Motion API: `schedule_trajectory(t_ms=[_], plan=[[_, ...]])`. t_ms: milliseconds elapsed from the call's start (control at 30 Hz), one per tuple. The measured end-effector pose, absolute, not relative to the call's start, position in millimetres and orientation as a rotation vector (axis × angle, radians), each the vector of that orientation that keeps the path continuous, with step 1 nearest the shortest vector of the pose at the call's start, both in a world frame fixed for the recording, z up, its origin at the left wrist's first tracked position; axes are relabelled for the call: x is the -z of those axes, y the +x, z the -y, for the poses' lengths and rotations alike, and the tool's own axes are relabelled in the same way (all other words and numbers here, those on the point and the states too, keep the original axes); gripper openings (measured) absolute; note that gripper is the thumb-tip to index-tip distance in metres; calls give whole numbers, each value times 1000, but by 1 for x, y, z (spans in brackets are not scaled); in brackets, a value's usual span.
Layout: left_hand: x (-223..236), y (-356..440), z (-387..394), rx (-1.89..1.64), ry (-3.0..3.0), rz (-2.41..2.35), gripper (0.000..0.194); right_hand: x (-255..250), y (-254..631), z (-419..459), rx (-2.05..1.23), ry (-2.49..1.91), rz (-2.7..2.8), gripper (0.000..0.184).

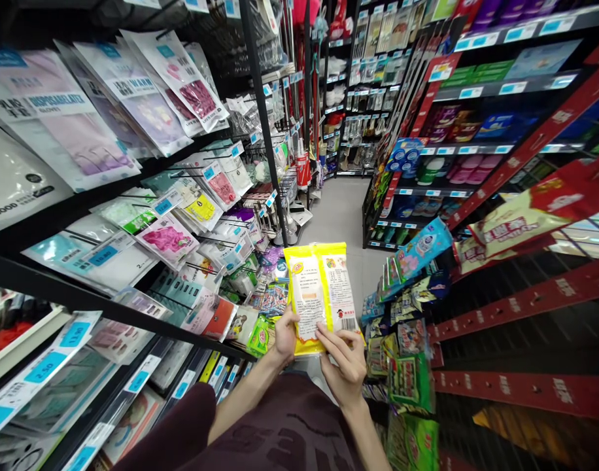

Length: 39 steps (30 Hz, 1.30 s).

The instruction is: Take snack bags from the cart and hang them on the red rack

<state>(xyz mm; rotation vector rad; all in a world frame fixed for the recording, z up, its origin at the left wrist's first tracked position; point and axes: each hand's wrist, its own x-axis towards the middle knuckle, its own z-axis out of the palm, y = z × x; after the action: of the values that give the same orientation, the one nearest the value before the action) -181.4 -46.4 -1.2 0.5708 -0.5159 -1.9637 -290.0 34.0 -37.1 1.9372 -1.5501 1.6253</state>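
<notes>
A yellow and white snack bag (312,304) is held up in front of my body, its printed back with text and a barcode facing me. My left hand (286,335) grips its lower left edge, with the thumb on the front. Across the lower right part lie the fingers of my right hand (346,363), which holds that side of the bag. The bag's far side, and any fingers behind it, are hidden.
Hanging glove packs (147,98) fill the left shelves. Snack bags (410,386) hang along the right rack with red strips (520,392). Between them a grey aisle floor (341,203) runs to a back shelf (373,85) of utensils.
</notes>
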Motion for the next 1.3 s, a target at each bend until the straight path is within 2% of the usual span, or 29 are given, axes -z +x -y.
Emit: schedule_trajectory(t_ms=[233,433,633,933,1300], plan=[[0,-182,49,1947,555,548,64,40,-291,-32,-1637,1945,1553,50],[3,-178,47,1940,607,696,48,40,-290,-32,-1628,1944,1568,48],[8,-171,47,1805,752,896,52,37,-286,-30,-1626,1956,1554,48],[17,-167,49,1890,686,660,61,38,-281,-30,-1610,2017,1548,53],[18,-168,47,1943,626,532,54,38,-280,-35,-1613,2011,1568,53]])
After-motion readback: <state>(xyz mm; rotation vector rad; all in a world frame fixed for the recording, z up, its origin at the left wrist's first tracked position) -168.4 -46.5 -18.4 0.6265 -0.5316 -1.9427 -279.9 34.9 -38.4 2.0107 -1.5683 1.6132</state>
